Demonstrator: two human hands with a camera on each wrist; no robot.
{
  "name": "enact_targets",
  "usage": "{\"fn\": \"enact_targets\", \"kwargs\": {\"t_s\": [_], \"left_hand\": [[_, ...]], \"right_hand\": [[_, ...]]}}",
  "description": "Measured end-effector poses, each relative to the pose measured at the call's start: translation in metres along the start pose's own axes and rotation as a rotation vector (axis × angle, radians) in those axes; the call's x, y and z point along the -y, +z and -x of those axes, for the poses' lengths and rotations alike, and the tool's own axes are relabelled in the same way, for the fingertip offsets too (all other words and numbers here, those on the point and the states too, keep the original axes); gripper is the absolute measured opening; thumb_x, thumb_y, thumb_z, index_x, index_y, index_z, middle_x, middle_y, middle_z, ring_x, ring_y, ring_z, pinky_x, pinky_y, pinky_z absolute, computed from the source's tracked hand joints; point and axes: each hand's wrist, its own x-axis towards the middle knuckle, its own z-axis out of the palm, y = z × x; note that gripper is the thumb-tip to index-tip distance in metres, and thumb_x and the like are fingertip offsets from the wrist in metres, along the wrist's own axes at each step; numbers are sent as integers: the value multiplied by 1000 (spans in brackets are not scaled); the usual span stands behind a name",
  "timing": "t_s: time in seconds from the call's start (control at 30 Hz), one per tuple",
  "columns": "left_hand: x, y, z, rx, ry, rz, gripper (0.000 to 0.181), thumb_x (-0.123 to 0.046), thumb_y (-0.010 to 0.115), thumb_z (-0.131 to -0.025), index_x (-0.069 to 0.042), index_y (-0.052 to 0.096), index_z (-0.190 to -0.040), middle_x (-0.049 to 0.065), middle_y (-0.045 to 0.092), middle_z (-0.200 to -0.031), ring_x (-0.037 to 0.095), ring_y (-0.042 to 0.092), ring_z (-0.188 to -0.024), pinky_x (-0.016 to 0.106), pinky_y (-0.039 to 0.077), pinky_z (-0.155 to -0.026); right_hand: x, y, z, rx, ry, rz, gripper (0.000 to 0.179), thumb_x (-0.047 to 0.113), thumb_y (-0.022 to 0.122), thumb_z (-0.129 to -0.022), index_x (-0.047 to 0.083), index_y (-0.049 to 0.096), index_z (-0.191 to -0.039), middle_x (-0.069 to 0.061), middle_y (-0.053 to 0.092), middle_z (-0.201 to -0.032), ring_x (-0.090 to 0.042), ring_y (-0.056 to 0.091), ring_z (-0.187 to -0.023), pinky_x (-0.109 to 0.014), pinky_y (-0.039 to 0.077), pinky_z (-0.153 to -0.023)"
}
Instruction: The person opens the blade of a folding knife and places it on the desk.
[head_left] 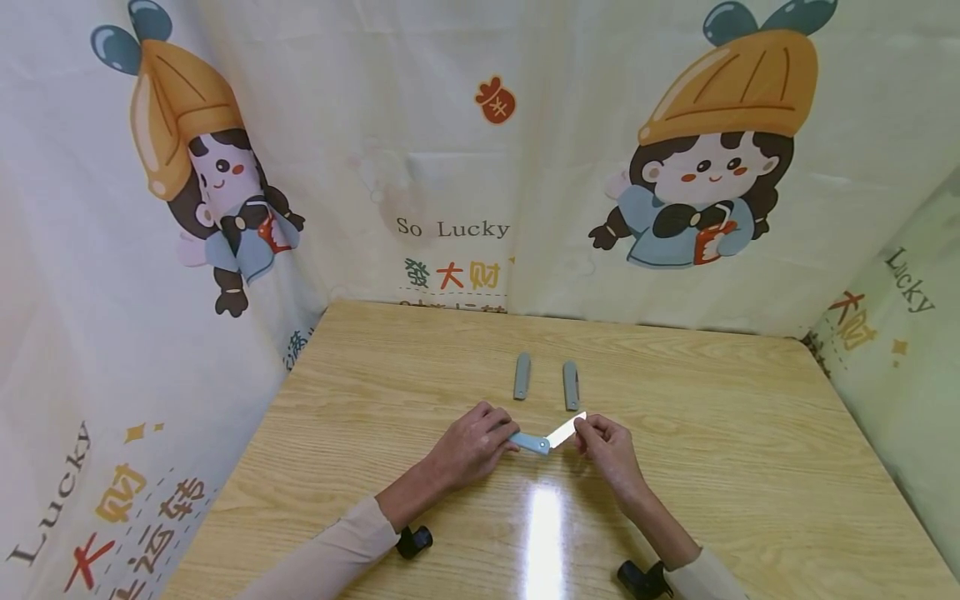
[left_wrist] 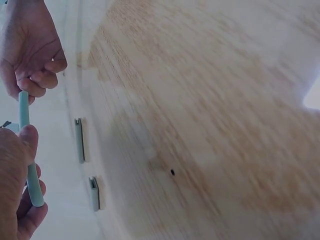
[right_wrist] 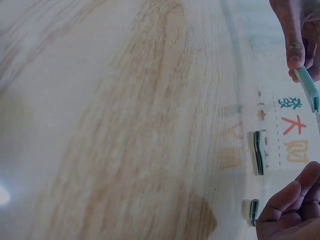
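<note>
A folding knife with a light blue handle (head_left: 531, 442) is held between both hands above the table, its bright blade (head_left: 564, 431) swung partway out. My left hand (head_left: 474, 442) grips the handle, thumb on one side and fingers on the other, as the left wrist view shows. At the blade's tip, my right hand (head_left: 609, 450) pinches the metal between thumb and fingertips. Two grey folded knives lie on the wood beyond the hands, one to the left (head_left: 522, 377) and one to the right (head_left: 571, 386).
The wooden table (head_left: 337, 400) reaches back to a printed cloth (head_left: 360, 150) hung behind it and along both sides. Black wrist cameras sit under the left wrist (head_left: 415, 542) and the right wrist (head_left: 642, 578). Light glares off the tabletop in front.
</note>
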Motion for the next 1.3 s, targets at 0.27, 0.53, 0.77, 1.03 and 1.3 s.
{"fn": "enact_targets", "kwargs": {"t_s": [0.27,0.53,0.77,1.03,1.3], "left_hand": [[-1,1,1,-1,-55,16,21,-27,79,-92,-9,76,-103,2,66,-99,16,59,-89,25,52,-76],[-3,0,0,11,-113,29,20,-26,79,-92,-9,76,-102,2,66,-100,16,58,-87,25,51,-74],[-5,-1,-1,14,-143,25,21,-26,79,-92,-9,77,-103,2,66,-100,16,57,-87,25,52,-73],[-5,0,-1,26,-195,9,21,-27,78,-93,-9,77,-102,3,66,-100,17,58,-87,26,52,-74],[-5,-1,-1,30,-216,8,22,-27,78,-93,-8,77,-103,3,66,-99,16,58,-87,27,52,-74]], "right_hand": [[-1,0,-1,-24,3,5,26,9,61,-102,-11,60,-87,-11,60,-70,-15,54,-66,-25,49,-62],[1,-2,-2,-36,39,-14,29,9,64,-100,-14,57,-84,-7,58,-67,-12,51,-63,-24,47,-61],[0,-2,0,-50,59,-18,29,9,65,-100,-12,57,-81,-8,57,-67,-13,50,-63,-24,47,-62],[-3,-1,1,-61,59,-3,30,10,65,-99,-5,55,-75,-9,56,-67,-13,48,-64,-25,46,-61],[-3,-1,-1,-56,91,-20,29,10,65,-100,-5,58,-78,-7,57,-67,-13,48,-63,-24,44,-60]]}}
